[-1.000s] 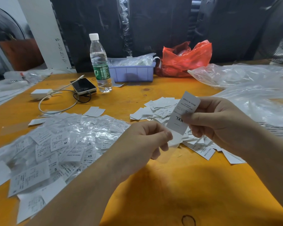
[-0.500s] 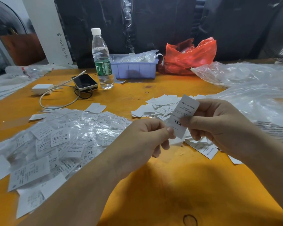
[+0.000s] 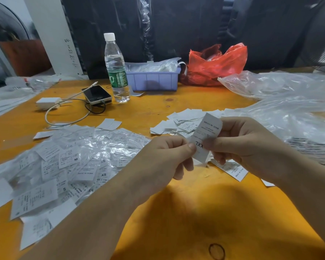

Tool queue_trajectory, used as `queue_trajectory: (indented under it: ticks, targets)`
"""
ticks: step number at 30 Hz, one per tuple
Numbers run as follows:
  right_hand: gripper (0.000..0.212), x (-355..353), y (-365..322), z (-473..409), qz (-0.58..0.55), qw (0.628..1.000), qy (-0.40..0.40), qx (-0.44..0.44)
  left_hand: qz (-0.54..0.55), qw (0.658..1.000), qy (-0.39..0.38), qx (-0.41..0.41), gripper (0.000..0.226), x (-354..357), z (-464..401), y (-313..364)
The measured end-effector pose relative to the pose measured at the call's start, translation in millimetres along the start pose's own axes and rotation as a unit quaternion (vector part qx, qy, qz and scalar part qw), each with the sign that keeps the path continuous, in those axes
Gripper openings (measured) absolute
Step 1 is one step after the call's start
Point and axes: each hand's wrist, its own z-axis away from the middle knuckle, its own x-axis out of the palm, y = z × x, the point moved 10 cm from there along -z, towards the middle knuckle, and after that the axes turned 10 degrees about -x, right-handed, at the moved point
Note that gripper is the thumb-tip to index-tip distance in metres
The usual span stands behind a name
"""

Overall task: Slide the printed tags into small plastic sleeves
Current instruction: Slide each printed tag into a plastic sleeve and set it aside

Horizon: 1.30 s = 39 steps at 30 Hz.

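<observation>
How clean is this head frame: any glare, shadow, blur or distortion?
Head view: glare speckles the sleeved tags pile; the arms cast a soft shadow on the orange table; wide-angle bending tilts the water bottle; the XXL tag reads sharp.

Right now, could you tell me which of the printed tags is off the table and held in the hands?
The XXL tag, pinched between the left hand and right hand; all other tags lie on the table.
</observation>
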Motion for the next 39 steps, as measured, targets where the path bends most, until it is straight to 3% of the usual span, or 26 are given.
queue_trajectory:
  ticks: [6,13,25,39]
  targets:
    - [0.035,4.6,2.0,-1.1,-0.006,1.0,-0.021,0.013,-0.001,1.0,0.002,0.0,0.033,-1.4,-0.3,-0.1]
    - [0.017,-17.6,-5.5,-2.1,0.004,0.998,0.056,0.009,-0.008,1.0,0.011,-0.005,0.028,-2.9,-2.8,-3.1]
    - [0.008,-3.0,-3.8,-0.6,0.081,0.996,-0.019,0.016,-0.006,0.999,0.037,-0.008,0.024,-9.1,-4.8,-7.4]
    - [0.01,-5.2,-6.0,-1.0,0.1,0.995,-0.017,0.005,0.035,0.999,0.033,-0.009,0.03,-7.9,-3.5,-5.6]
